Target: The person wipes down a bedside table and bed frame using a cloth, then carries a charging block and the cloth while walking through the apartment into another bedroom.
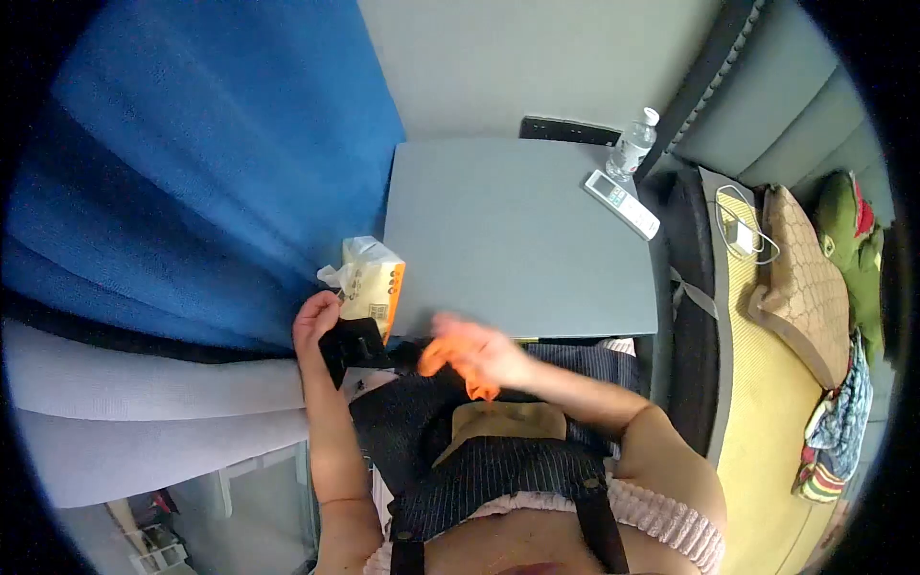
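Note:
My right hand (494,356) is over my lap, just off the table's front edge, blurred by motion. From it hangs a crumpled strip of orange cloth (467,366), its exact kind unclear. My left hand (316,318) is at the table's left front corner with its fingers pinched together. Beside those fingers stands a yellow and white tissue pack (368,287), with a white tissue (331,278) sticking out of its end. Something black and limp (353,347) lies against my left hand and the pack; whether the fingers grip it is hidden.
The grey table (517,240) bears a white remote control (622,204) and a water bottle (632,146) at its far right. A blue curtain (230,163) borders the left side. On the right, a yellow bed (767,450) holds a white charger (740,237) and a tan cushion (800,278).

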`<state>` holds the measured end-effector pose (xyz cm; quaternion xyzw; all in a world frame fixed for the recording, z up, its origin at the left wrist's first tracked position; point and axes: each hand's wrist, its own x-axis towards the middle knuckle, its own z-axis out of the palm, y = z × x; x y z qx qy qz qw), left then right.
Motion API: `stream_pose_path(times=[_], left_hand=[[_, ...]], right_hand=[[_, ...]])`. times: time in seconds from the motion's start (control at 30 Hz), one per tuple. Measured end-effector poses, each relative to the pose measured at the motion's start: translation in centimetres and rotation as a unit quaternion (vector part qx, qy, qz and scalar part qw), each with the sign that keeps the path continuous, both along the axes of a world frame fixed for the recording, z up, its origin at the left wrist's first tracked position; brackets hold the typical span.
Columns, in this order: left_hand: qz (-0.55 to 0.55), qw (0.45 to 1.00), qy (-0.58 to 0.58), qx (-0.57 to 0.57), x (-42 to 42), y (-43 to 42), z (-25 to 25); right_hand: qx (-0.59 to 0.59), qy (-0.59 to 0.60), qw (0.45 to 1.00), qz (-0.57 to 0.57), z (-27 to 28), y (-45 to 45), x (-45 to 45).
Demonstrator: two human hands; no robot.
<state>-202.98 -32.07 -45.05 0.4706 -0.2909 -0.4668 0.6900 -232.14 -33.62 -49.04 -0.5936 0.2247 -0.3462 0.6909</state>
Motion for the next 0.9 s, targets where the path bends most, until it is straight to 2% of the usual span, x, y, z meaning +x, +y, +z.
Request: stream_pose_path(times=[0.07, 0.1, 0.13, 0.17, 0.2, 0.23, 0.3, 0.33, 0.37, 0.43, 0.5, 0.57, 0.63, 0.67, 0.7, 0.73, 0.8, 0.9], left_hand=[[-0.01, 1.0, 0.002, 0.0, -0.9, -0.1, 1.2], [-0.018, 1.0, -0.001, 0.001, -1.1, 0.0, 1.8], [-0.025, 1.0, -0.001, 0.002, -1.3, -0.1, 1.9], [-0.035, 0.999, 0.008, -0.004, -1.3, -0.1, 1.9], [-0.043, 0.999, 0.016, -0.012, -1.3, -0.1, 2.1], [-0.045, 0.999, 0.015, -0.012, -1.2, -0.2, 1.9], [-0.012, 0.999, -0.037, 0.002, -1.0, -0.3, 1.4], [-0.008, 0.999, -0.039, 0.003, -0.8, 0.0, 1.6], [-0.011, 0.998, -0.06, 0.012, -0.9, 0.0, 2.0], [-0.007, 0.997, -0.077, 0.013, -1.6, 0.2, 2.7], [0.002, 0.993, -0.113, 0.036, -1.3, 0.6, 3.1], [0.022, 0.985, -0.156, 0.072, -2.1, 0.4, 4.2], [-0.002, 0.982, -0.18, 0.048, -0.5, 0.2, 2.2], [-0.029, 0.979, -0.202, 0.027, 0.1, 0.2, 1.6], [0.017, 0.981, -0.176, 0.075, -1.1, 0.3, 2.9], [0.015, 0.981, -0.179, 0.071, -1.7, 0.3, 3.3], [0.037, 0.984, -0.148, 0.089, -2.4, 0.4, 3.9], [0.027, 0.989, -0.136, 0.058, -3.1, 0.7, 4.8]], right_hand=[[0.146, -0.068, 0.98, -0.114, 0.3, -4.1, -4.3], [0.045, 0.092, 0.979, -0.177, 0.7, -7.1, -7.2], [-0.059, 0.251, 0.938, -0.232, 1.0, -9.9, -10.1], [-0.181, 0.345, 0.865, -0.316, 1.8, -11.1, -12.6], [-0.298, 0.427, 0.76, -0.388, 2.5, -11.5, -13.9], [-0.297, 0.427, 0.76, -0.389, 2.3, -11.6, -13.9], [-0.314, 0.384, 0.815, -0.298, 1.4, -12.1, -13.3], [-0.391, 0.501, 0.751, -0.178, 0.3, -11.6, -11.0], [-0.452, 0.573, 0.66, -0.178, 3.3, -9.3, -7.5], [-0.405, 0.555, 0.718, -0.11, 3.2, -9.8, -1.5], [-0.452, 0.518, 0.72, -0.09, 1.9, -10.3, 5.1], [-0.534, 0.506, 0.676, -0.052, 1.3, -12.2, 10.0], [-0.515, 0.493, 0.698, -0.07, 1.1, -16.1, 12.7], [-0.493, 0.483, 0.718, -0.087, 1.3, -18.5, 13.4], [-0.474, 0.498, 0.72, -0.096, 1.3, -21.1, 13.6], [-0.454, 0.513, 0.721, -0.104, 1.5, -23.6, 13.5], [-0.402, 0.593, 0.694, -0.07, 2.6, -27.6, 11.6], [-0.369, 0.606, 0.676, -0.196, 0.8, -31.2, 6.5]])
